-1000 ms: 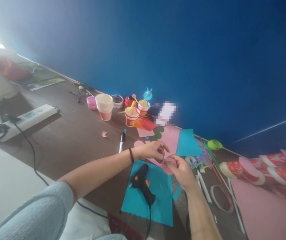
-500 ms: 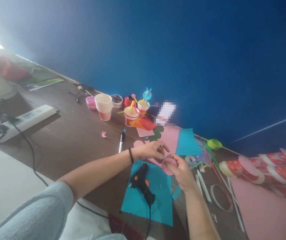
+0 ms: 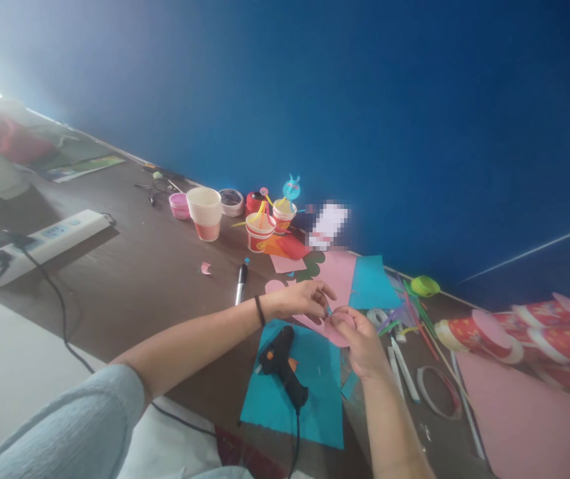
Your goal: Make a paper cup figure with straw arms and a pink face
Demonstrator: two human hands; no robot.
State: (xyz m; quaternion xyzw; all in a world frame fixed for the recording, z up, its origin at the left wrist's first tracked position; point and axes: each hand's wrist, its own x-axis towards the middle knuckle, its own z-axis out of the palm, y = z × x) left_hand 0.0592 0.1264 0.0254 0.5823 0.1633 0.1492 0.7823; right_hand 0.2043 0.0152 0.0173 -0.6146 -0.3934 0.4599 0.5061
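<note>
My right hand (image 3: 361,339) is closed round a small round pink paper piece (image 3: 338,328), held just above the brown table. My left hand (image 3: 303,299) comes in from the left and pinches a tiny blue bit at the pink piece's upper edge, fingertips touching it. A black band sits on my left wrist. Right below the hands lies a black glue gun (image 3: 281,366) on a turquoise paper sheet (image 3: 314,392), its cord running off toward me.
Behind the hands lie pink paper (image 3: 337,273) and another turquoise sheet (image 3: 370,283), a marker (image 3: 241,283), paper cups (image 3: 205,213) with decorated cups (image 3: 261,231). Right: red cups lying down (image 3: 484,332), a tape ring (image 3: 437,392), sticks, large pink sheet (image 3: 529,419). Left: power strip (image 3: 40,243).
The hands have stayed together almost in place. My right hand has turned the pink piece a little lower and closer to the left fingertips.
</note>
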